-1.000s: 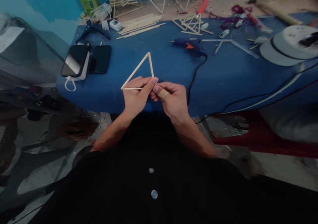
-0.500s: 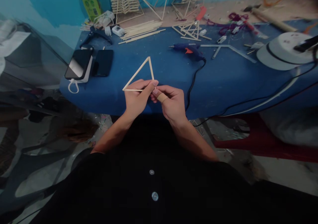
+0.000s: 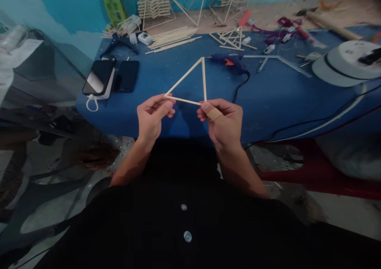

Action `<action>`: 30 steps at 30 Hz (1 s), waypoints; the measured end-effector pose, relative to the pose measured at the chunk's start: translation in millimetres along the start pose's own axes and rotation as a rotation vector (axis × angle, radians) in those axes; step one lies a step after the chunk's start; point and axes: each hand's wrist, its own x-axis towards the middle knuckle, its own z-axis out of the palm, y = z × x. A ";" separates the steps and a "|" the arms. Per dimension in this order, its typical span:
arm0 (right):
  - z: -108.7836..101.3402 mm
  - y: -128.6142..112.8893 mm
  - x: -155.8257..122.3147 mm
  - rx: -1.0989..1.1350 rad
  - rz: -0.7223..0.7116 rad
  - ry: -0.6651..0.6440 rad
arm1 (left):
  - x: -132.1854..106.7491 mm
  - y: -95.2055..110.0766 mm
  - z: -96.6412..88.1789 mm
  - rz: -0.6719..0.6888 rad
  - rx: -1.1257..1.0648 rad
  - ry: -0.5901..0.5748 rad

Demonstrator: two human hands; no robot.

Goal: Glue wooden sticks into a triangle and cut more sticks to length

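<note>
A triangle of thin wooden sticks (image 3: 204, 80) is held up over the front edge of the blue table (image 3: 178, 114). My left hand (image 3: 151, 116) pinches its left corner between thumb and forefinger. My right hand (image 3: 222, 120), with a tan bandage on the thumb, pinches its lower right corner. The triangle's apex points away from me toward a blue glue gun (image 3: 228, 59) lying on the table behind it.
Two dark phones (image 3: 111, 76) lie at the left. A bundle of loose sticks (image 3: 171, 38) and stick frames (image 3: 230, 36) sit at the back. A white round device (image 3: 345, 62) and black cables (image 3: 312, 120) occupy the right. A red stool (image 3: 312, 167) stands below.
My hands have drawn apart: the left slid to the triangle's left corner, the right moved right. The triangle has shifted right and now shows its whole bottom stick.
</note>
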 end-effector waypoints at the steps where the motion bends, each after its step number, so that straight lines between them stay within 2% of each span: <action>1: -1.4 -1.0 -0.3 -0.011 -0.013 0.000 | -1.0 1.6 -3.4 0.004 0.004 0.024; 4: -3.1 -2.4 -1.8 -0.012 -0.046 0.008 | -3.6 5.0 -8.1 0.010 0.019 0.058; 8: -2.3 -3.0 -3.3 -0.016 -0.044 0.014 | -4.5 5.6 -5.6 0.018 -0.008 0.062; 13: -2.7 -3.7 -4.2 -0.033 -0.040 0.002 | -3.1 2.0 -3.5 -0.039 0.021 0.113; 24: -4.3 8.2 0.8 -0.083 -0.076 0.013 | -3.9 2.0 -6.3 -0.089 -0.061 0.088; 30: -8.1 15.3 1.6 -0.109 -0.110 -0.028 | -3.1 -0.2 -6.3 -0.107 -0.058 0.096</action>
